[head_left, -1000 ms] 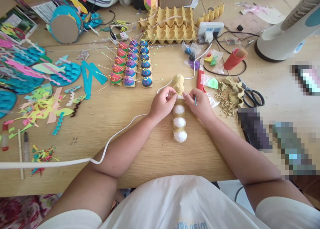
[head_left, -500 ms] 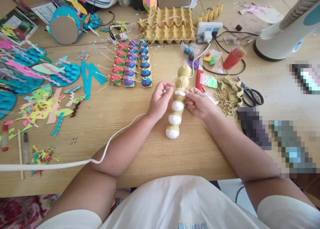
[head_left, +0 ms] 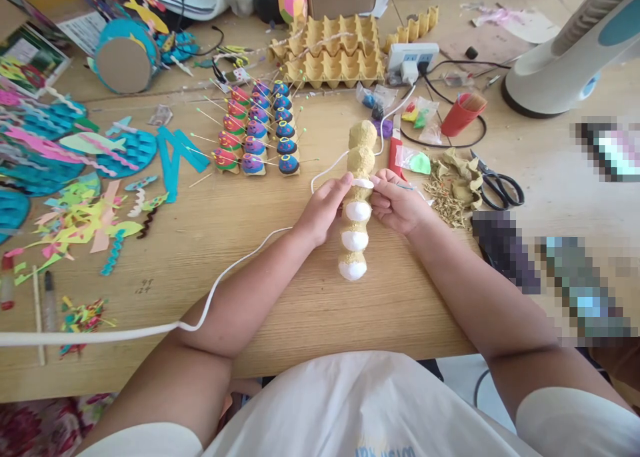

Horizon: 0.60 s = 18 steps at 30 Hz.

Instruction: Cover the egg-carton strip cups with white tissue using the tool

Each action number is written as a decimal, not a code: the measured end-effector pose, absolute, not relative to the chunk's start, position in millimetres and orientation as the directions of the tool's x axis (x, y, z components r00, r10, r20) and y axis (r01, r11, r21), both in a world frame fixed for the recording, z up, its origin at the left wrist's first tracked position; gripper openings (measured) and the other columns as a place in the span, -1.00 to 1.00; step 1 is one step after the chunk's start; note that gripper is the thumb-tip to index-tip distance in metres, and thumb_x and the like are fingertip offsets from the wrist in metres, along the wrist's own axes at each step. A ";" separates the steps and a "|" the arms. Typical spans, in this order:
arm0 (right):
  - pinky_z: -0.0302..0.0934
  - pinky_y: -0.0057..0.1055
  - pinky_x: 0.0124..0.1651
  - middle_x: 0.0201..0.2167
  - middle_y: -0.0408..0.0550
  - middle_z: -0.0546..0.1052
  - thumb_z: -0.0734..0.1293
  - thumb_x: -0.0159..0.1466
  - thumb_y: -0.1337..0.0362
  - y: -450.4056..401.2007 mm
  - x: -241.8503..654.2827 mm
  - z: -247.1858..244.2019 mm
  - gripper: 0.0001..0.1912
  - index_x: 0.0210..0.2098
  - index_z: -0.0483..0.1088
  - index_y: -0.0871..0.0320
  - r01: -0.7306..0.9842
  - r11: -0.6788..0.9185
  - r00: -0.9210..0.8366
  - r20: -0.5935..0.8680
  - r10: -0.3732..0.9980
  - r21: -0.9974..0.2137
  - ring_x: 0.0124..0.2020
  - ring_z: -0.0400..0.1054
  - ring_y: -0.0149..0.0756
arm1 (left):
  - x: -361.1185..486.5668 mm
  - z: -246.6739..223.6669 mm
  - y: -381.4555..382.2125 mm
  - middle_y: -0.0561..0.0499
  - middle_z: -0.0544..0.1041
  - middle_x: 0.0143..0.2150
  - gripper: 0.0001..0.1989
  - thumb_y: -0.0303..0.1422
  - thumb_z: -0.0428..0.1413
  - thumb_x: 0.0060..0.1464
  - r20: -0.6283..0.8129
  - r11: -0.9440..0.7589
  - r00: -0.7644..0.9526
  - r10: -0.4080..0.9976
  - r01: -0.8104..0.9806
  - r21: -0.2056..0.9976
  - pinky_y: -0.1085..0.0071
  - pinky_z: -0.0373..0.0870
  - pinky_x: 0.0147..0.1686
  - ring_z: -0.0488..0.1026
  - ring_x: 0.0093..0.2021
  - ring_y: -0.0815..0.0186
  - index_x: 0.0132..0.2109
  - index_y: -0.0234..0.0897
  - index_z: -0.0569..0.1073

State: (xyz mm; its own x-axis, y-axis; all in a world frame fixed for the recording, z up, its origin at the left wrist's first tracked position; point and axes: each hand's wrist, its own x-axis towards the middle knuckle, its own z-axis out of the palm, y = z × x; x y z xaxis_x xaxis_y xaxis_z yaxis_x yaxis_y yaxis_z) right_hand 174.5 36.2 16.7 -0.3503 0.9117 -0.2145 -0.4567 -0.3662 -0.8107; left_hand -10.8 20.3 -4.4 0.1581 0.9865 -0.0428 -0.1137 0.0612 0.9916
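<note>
A strip of egg carton with a row of rounded bumps runs lengthwise between my hands. White clay-like caps cover its lower bumps, and the two farthest bumps are bare tan. On the third bump lies a narrow white clay piece. My left hand is closed at the strip's left side, thumb against the left end of that piece. From the right, my right hand pinches at the piece's other end. The fingertips behind the strip are hidden. A thin bluish line shows by my right knuckles, too small to identify.
Painted egg-carton rows with thin sticks stand at the back left. Paper scraps lie left. To the right are a red-handled knife, scissors, torn carton bits and a red cup. A white cable crosses my left forearm.
My left hand has moved right onto the strip, its thumb now at the white clay. The strip's near end has swung slightly right. My right hand stays at the same bump.
</note>
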 end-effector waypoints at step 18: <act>-0.29 -0.44 -0.47 -0.58 -0.44 0.11 0.84 -0.07 -0.05 29.2 165.2 21.2 -0.17 -0.37 0.13 0.01 -0.379 -0.265 -0.304 -0.152 0.941 -0.886 -0.55 -0.11 -0.53 | -8.6 -1.6 17.4 -0.01 0.71 -0.23 -0.42 0.25 0.43 0.16 -0.119 0.166 0.160 0.980 -0.327 0.930 0.25 0.55 -0.09 0.69 -0.09 0.15 -0.12 -0.17 0.59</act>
